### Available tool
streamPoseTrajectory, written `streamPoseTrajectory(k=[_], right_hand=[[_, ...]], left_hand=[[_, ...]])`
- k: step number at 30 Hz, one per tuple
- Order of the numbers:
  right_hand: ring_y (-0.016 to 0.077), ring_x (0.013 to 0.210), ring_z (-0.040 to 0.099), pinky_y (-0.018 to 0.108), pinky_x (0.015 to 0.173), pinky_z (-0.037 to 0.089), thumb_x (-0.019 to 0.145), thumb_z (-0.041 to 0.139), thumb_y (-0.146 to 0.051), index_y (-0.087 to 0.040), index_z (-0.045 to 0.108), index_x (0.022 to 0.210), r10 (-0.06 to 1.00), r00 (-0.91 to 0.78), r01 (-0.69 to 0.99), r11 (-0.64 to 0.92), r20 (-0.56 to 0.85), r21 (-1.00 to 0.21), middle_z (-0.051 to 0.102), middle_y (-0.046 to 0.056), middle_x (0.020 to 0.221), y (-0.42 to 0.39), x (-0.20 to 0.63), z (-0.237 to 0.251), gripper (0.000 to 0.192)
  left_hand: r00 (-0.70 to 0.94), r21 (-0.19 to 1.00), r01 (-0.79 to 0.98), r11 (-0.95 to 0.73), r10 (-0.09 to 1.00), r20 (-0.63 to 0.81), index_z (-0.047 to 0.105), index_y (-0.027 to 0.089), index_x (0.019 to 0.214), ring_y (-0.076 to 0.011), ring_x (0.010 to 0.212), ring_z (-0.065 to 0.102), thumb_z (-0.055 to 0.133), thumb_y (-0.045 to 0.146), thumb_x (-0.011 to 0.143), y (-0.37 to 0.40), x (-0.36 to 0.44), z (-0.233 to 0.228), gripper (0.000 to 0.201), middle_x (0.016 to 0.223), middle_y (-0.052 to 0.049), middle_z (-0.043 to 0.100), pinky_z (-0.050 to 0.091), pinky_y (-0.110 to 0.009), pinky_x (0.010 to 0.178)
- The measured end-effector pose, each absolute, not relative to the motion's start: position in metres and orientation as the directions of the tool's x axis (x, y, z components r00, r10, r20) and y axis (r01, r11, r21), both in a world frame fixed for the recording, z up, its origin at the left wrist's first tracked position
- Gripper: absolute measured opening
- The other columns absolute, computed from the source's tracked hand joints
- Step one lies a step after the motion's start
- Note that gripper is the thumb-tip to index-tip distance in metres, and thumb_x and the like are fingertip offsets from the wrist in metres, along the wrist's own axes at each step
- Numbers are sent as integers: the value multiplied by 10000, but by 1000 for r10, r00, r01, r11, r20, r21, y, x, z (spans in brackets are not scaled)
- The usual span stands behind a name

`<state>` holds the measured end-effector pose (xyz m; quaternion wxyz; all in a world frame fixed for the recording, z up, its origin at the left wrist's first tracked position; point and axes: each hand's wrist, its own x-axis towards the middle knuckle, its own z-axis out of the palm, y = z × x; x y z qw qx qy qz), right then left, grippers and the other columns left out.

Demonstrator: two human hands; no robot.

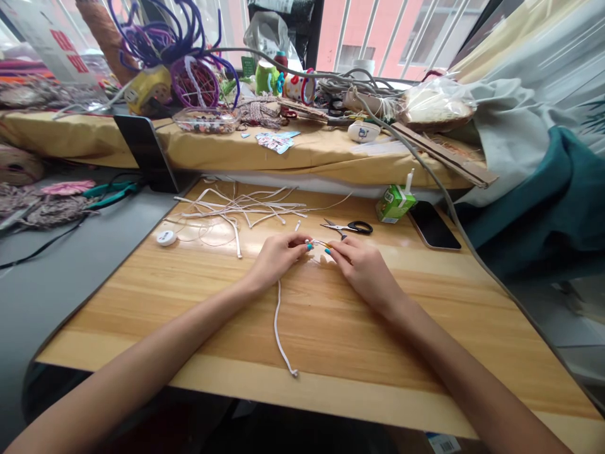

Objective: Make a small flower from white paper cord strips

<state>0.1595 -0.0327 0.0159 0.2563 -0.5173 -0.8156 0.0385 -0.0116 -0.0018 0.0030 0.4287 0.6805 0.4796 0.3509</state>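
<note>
White cord [276, 328]: out it comes from under the left hand [278, 257], curving loose over the wooden table [340, 340] toward the near edge, a small knot at its tip.
Left hand: thumb and forefinger pressed together, pinching a small white looped piece [317, 242] over the middle of the table; whether the cord joins it under the palm, I can't see.
Right hand [362, 268]: fingertips closed round a slim yellowish tool [326, 244], its end right at the loops; too small to say exactly what it is.
Cord's feel: light and soft, I'd judge, bending wherever it's led, hardly fragile; the loops look the touchy part, likely to slacken if the pinch eases.
Where to hold: right beside the loops, I'd say, just as the left fingers have it, leaving the tail free; the knot looks a handy stop for pulling.
Scissors [360, 227]: just beyond the right hand, blades pointing left.
White strips [222, 210]: a springy-looking tangle, far left on the table.
Green carton [396, 203]: far right, straw up, beside a dark phone [435, 226], both well apart from the loops.
</note>
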Motion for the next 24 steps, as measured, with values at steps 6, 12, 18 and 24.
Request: streamPoseTrajectory(k=[6, 12, 18, 24], right_hand=[[140, 697, 536, 245, 657, 408, 840, 411, -206, -146, 626, 926, 877, -314, 838, 436, 363, -327, 578, 57, 792, -34, 156, 15, 238], [144, 708, 539, 245, 655, 410, 844, 399, -205, -145, 624, 920, 880, -308, 856, 423, 362, -299, 578, 62, 807, -36, 154, 15, 245], [146, 696, 536, 246, 641, 406, 849, 384, -211, -145, 622, 924, 884, -300, 875, 405, 360, -265, 572, 61, 798, -37, 154, 14, 257], [145, 701, 540, 239, 630, 401, 849, 386, -212, -140, 615, 942, 884, -303, 878, 404, 356, -255, 578, 64, 819, -37, 152, 15, 257]], left_hand=[[297, 923, 336, -188, 951, 85, 622, 129, 886, -153, 761, 593, 519, 209, 713, -2, -11, 3, 217, 841, -58, 665, 434, -245, 698], [291, 916, 347, -203, 951, 100, 616, 125, 868, -146, 744, 589, 521, 211, 715, -2, -11, 2, 200, 812, -54, 659, 432, -234, 681], [284, 913, 356, -196, 954, 94, 615, 130, 858, -143, 740, 584, 519, 207, 715, -3, -10, 3, 188, 804, -47, 654, 430, -233, 677], [274, 921, 338, -194, 956, 101, 611, 127, 840, -140, 738, 580, 530, 213, 707, -2, -11, 1, 178, 797, -47, 650, 428, -238, 685]])
